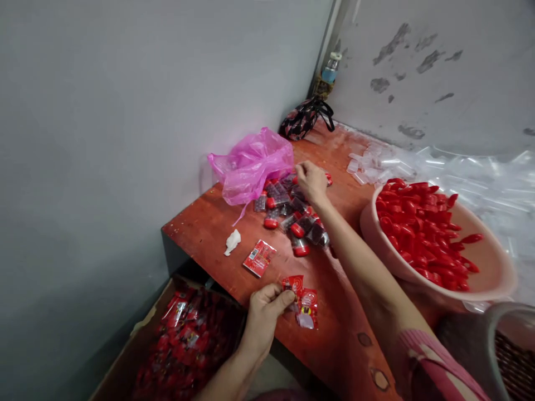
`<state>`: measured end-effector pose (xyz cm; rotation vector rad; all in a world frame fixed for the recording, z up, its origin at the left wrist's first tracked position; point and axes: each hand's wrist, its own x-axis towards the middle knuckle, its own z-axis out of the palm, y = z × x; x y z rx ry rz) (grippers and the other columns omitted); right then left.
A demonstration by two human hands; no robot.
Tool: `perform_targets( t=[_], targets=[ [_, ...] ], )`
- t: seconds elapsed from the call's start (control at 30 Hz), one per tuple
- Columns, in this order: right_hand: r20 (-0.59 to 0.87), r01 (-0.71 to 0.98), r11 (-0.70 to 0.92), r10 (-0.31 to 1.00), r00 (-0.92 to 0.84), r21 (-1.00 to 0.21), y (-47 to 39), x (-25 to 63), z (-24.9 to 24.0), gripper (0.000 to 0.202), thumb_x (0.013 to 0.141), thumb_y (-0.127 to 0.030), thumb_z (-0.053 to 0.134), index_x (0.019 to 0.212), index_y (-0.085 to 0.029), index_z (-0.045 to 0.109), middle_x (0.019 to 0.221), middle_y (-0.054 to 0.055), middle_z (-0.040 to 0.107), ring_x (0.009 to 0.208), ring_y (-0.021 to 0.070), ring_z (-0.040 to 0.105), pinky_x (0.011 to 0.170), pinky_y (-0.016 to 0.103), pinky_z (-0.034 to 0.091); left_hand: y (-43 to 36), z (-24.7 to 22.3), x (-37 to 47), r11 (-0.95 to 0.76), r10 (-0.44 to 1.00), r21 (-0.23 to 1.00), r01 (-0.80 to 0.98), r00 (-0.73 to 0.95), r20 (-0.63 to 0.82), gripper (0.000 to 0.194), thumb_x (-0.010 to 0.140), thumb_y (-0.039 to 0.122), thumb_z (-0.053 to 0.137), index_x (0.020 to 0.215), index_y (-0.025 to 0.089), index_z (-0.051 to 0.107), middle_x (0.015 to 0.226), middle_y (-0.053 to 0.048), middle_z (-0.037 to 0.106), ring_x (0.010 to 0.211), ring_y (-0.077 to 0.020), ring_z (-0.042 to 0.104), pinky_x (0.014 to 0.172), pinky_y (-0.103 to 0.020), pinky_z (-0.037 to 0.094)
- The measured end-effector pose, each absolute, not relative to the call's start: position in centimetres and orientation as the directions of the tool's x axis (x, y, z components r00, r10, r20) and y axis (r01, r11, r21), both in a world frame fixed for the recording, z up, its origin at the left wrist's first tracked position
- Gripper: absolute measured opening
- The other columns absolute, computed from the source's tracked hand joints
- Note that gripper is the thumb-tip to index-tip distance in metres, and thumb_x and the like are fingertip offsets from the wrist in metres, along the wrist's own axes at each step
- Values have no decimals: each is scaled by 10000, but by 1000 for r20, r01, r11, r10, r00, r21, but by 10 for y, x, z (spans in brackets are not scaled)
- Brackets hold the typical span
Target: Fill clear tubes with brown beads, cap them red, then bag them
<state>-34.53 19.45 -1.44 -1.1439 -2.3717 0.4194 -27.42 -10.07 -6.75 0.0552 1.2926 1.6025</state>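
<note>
My left hand pinches a small red printed packet at the table's near edge. A second red packet lies just right of it. Farther back, my right hand is over a pile of small clear containers with red caps, its fingers curled; whatever they may hold is hidden. Between the pile and my left hand lies a stack of red printed cards or flat packets. A crumpled white tissue rests to its left.
A pink plastic bag lies behind the pile. Right stands a pink basin of red caps, beside clear plastic pieces and a grey bucket. Below left is a box of red packets; a dark patterned bag sits at the back.
</note>
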Motion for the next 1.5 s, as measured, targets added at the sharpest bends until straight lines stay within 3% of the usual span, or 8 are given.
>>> perform_targets(
  t=[0.1,0.23,0.5,0.67,0.8,0.93,1.33,1.5],
  targets=[
    [181,723,606,793,-581,-333,228,-346,-21,447,903,-476,425,1193,-219,650,1320,135,581,1247,326,467,1000,524,363,-101,-67,-275,125,705,758,-640,-481,-521,322,631,399,815,563,129,654,545,-1,614,521,-82,494,544,-207,375],
    [-72,695,676,702,-708,-246,238,-362,-33,585,882,-637,363,1278,-274,596,1383,128,539,1285,383,416,987,696,278,-101,-69,-274,114,686,736,-667,-483,-544,316,647,398,810,583,129,657,565,-5,625,543,-85,507,559,-205,379],
    [13,565,798,580,-815,-209,191,-293,-45,496,906,-598,406,1215,-284,635,1318,93,597,1231,332,482,1018,623,293,-100,-67,-273,70,704,719,-691,-476,-526,284,650,371,814,622,127,670,589,-7,646,549,-85,550,561,-198,411],
    [38,509,758,571,-820,-409,174,-240,-40,516,893,-569,470,1268,-241,605,1385,111,557,1315,329,438,1087,622,227,-98,-64,-271,16,709,702,-712,-486,-510,322,586,368,850,599,118,648,576,-4,634,538,-85,563,552,-201,441],
    [234,437,552,771,-592,-711,150,-197,-27,463,902,-475,467,1238,-195,622,1274,105,643,1188,254,579,1044,450,400,-97,-61,-271,-58,700,649,-759,-495,-516,351,528,353,881,607,113,637,605,2,639,556,-82,583,560,-201,477],
    [225,420,420,870,-438,-804,113,-154,-19,389,850,-433,544,1095,-166,686,1028,91,735,911,232,681,858,389,522,-98,-55,-274,-96,711,610,-787,-483,-511,358,527,341,884,646,102,645,639,-11,659,579,-94,616,587,-215,517],
    [172,614,513,832,-528,-599,63,-94,-19,315,863,-349,502,978,-169,733,905,88,753,771,224,691,737,332,520,-99,-53,-260,-178,675,490,-853,-468,-570,189,671,184,804,712,121,631,645,-6,676,572,-101,643,589,-221,564],
    [159,832,435,901,-405,-345,50,-46,-25,350,878,-291,444,1042,-134,711,1042,152,727,941,289,678,853,400,489,-101,-50,-253,-208,675,481,-852,-481,-560,152,726,192,770,739,134,631,683,-3,690,612,-102,662,632,-225,582]
  ],
)
